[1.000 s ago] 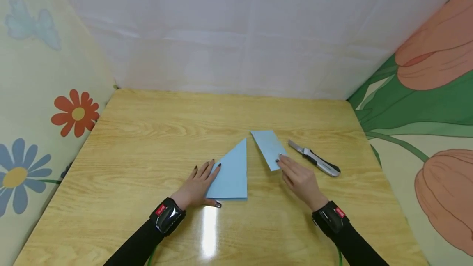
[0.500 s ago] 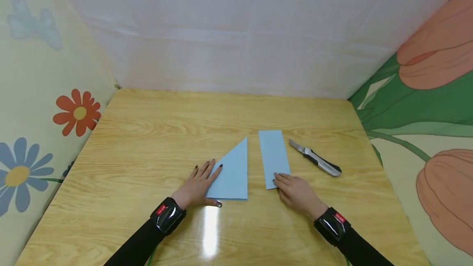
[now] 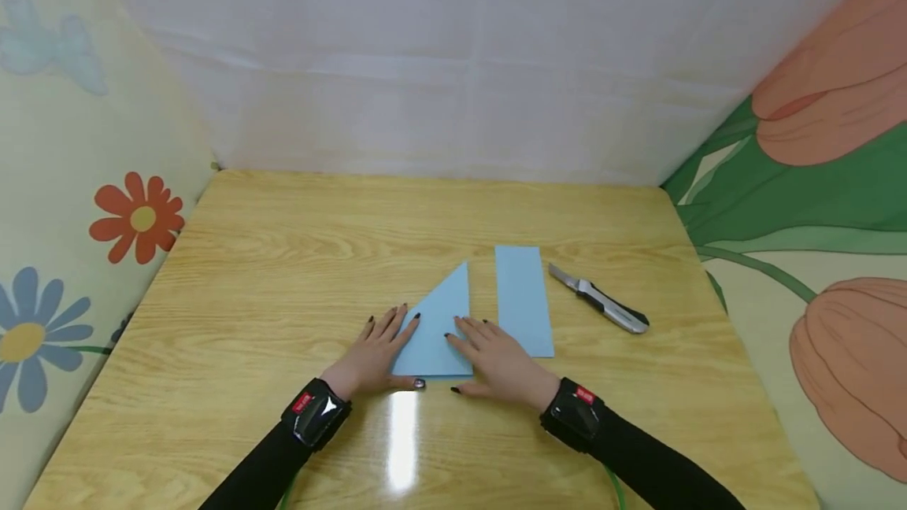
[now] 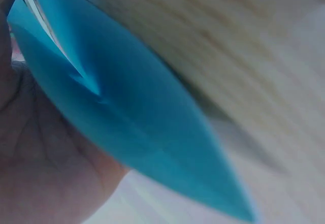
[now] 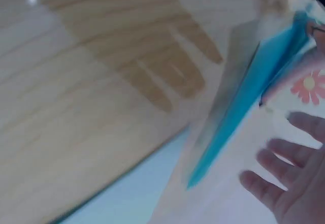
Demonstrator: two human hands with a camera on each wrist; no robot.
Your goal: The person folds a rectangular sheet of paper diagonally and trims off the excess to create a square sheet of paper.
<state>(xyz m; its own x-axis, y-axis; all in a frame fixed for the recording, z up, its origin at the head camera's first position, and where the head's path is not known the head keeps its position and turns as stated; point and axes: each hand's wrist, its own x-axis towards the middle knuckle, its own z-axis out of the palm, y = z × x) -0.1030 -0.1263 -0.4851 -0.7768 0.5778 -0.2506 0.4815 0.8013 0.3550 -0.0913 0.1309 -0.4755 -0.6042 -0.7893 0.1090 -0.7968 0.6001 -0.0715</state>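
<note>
A folded light-blue sheet of paper (image 3: pixel 435 341) lies mid-table, with a slanted upper-left edge and a straight right edge. My left hand (image 3: pixel 370 360) rests on its left side, fingers extended and thumb by the front edge. Over the lower right part of the sheet is my right hand (image 3: pixel 505 364), its fingers spread; the right wrist view shows these fingers (image 5: pixel 277 165) straight, with nothing gripped. Seen from the left wrist, the paper (image 4: pixel 152 127) has layers that bow apart along the fold. A separate blue paper strip (image 3: pixel 524 297) lies flat to the right, near my right hand.
A utility knife (image 3: pixel 602 301) with its blade out lies right of the strip, blade pointing toward the upper left. The wooden table (image 3: pixel 340 219) meets a white cloth backdrop (image 3: pixel 453 85) behind, and printed panels stand at both sides.
My right hand slid the strip toward me and straightened it, then let it go. It has since moved left to the folded sheet. My left hand has stayed in place.
</note>
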